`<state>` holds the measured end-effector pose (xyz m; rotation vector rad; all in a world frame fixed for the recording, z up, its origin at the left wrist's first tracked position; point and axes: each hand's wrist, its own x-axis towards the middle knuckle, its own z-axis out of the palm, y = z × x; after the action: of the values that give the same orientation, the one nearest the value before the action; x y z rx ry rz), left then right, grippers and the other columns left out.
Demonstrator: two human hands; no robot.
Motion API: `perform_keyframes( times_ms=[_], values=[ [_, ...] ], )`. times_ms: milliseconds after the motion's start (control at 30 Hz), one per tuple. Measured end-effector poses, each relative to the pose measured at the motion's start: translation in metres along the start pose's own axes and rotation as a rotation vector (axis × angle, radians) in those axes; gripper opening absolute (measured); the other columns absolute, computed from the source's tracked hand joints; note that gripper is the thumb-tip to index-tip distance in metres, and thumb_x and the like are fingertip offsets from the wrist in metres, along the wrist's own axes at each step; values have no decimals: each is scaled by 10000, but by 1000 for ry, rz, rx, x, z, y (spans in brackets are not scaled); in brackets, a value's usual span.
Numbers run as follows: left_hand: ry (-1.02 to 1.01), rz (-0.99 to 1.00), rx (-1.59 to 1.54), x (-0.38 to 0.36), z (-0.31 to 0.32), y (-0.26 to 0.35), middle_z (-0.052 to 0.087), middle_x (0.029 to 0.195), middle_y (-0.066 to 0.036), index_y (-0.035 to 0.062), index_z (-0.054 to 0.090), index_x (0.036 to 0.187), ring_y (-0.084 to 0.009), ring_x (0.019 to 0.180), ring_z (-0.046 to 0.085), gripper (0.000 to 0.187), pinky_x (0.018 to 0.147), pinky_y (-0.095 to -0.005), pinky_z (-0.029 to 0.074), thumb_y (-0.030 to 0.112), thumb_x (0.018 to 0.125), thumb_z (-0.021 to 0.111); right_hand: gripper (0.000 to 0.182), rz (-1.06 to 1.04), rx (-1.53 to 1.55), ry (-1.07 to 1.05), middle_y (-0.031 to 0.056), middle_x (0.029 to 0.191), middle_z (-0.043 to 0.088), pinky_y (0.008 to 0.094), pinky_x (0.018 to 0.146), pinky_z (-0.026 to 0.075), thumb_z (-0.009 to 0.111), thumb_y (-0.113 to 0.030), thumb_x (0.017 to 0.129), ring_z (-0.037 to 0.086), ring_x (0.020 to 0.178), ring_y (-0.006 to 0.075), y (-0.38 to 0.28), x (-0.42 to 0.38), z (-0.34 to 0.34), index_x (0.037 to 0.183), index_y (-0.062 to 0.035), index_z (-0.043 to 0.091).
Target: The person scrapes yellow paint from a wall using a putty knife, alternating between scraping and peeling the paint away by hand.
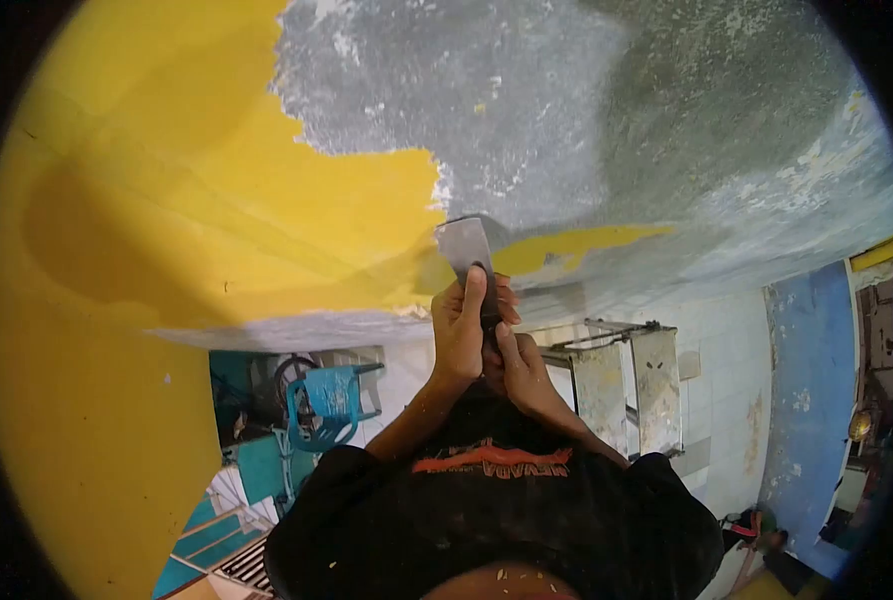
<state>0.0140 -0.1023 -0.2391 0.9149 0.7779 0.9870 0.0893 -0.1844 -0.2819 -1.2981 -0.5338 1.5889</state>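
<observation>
My left hand (459, 325) is closed around a scraper with a flat metal blade (465, 243), its thumb laid along the base of the blade. Lower down, my right hand (522, 370) wraps the dark handle end, which the fingers mostly hide. The blade tip rests on or very near the wall, where yellow paint (366, 215) meets bare grey plaster (546, 120). A strip of yellow paint (576, 243) remains just right of the blade. Ragged, whitish edges border the grey area.
Below the wall, a teal plastic chair (326, 405) stands at left. A worn, paint-spotted stand (626, 385) is on the pale tiled floor (721, 400) at right. Farther right is a blue wall (811, 390). A slatted rack (241, 565) sits at lower left.
</observation>
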Motion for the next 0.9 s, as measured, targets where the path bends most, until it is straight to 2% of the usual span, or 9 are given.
perform_keyframes(
  times_ms=[100,200,300,400,533,633,700,733,900],
  values=[
    [-42,-21,-37,-7,-4,-21,607,735,-87,-13,574,885,-124,591,563,399,561,-245,460,357,942,437,436,-195,-183,69,4,560,423,255,506,345,403,-384,950,431,537,100,31,7,-19,712,-36,516],
    [-6,-20,-22,-8,-8,-39,610,744,-84,-12,572,873,-120,590,560,402,558,-241,457,362,939,441,475,-59,-101,45,25,547,442,267,478,343,383,-399,951,433,508,120,37,6,-23,678,-30,502],
    [68,59,97,10,-2,0,610,718,-80,-29,573,868,-122,596,571,422,554,-232,455,366,938,442,496,-133,3,86,0,524,405,264,441,305,372,-418,951,387,460,108,-3,16,12,633,-47,458],
    [67,179,96,20,12,27,606,702,-83,-24,575,865,-124,577,566,416,548,-233,452,361,940,438,497,-170,107,-139,-12,511,375,250,422,262,366,-423,952,343,435,89,-32,25,15,614,-63,423],
    [48,184,50,9,11,22,568,650,-57,-3,545,807,-116,537,525,416,516,-241,431,374,941,432,488,-245,37,-148,-18,502,351,238,413,232,357,-418,957,313,422,80,-31,17,13,620,-68,412],
    [-38,56,7,4,-5,-11,560,686,-59,20,510,861,-129,632,546,373,589,-241,443,366,951,405,473,-257,-28,-76,-21,515,355,244,422,251,366,-387,961,322,440,77,7,19,-1,631,-55,430],
    [-59,-40,-71,-7,-13,-39,550,714,-62,22,502,871,-132,678,543,370,622,-240,439,364,955,392,454,-181,-63,129,-17,540,390,248,443,278,390,-357,960,345,473,73,34,19,-11,645,-36,456],
    [-56,-43,-71,-12,-18,-46,550,714,-62,22,502,871,-132,678,543,370,622,-240,439,364,955,392,429,-221,-75,7,-2,566,423,254,468,306,410,-328,958,384,511,77,40,18,-22,667,-21,482],
    [-79,-50,129,3,-28,-45,538,679,-53,24,495,852,-126,652,545,328,637,-250,458,304,971,373,429,-320,-110,103,7,568,445,261,464,301,405,-313,960,393,509,88,35,30,-7,678,1,481]
  ],
)
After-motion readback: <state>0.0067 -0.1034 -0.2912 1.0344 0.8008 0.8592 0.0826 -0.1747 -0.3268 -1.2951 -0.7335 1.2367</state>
